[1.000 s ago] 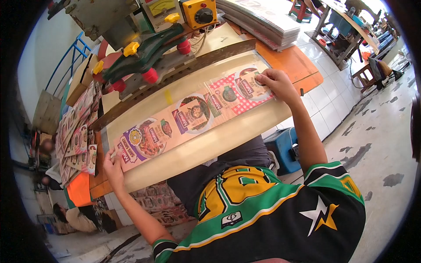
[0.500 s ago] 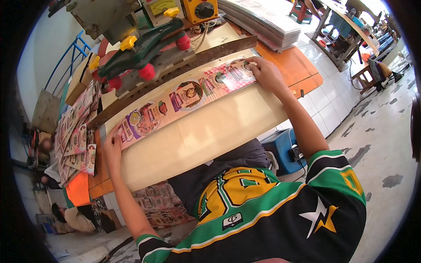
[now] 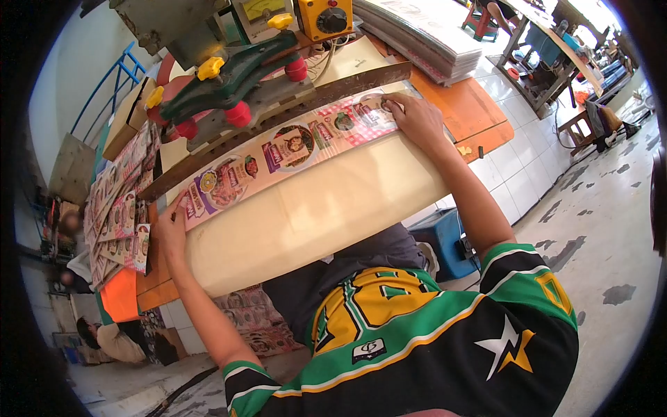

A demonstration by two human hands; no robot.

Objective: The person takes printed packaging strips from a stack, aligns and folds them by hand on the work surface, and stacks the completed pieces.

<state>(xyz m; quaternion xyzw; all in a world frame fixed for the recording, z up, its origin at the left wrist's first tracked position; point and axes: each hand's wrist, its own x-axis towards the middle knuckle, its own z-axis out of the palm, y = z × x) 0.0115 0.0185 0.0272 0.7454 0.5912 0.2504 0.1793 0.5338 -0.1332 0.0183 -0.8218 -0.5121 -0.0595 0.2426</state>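
A long printed plastic strip (image 3: 292, 151), pink with food pictures and checks, lies flat along a cream-coloured sheet (image 3: 313, 191) on the work surface. At its left end, my left hand (image 3: 171, 228) grips the edge, thumb on top. My right hand (image 3: 419, 119) has the opposite end pinched between thumb and fingers, with the other fingers curled. Just beyond the strip runs a long metal bar (image 3: 278, 128), below a press with a dark green arm (image 3: 229, 83) and red knobs (image 3: 238, 115).
A heap of similar printed strips (image 3: 121, 208) lies at the left, above an orange piece (image 3: 120, 297). A stack of flat sheets (image 3: 431, 42) stands at the back right. Near the press is a yellow control box (image 3: 324, 19). A blue container (image 3: 445, 240) sits beside my legs.
The printed strip has slid slightly left along the metal bar, both hands moving with it. The camera view has shifted a little.
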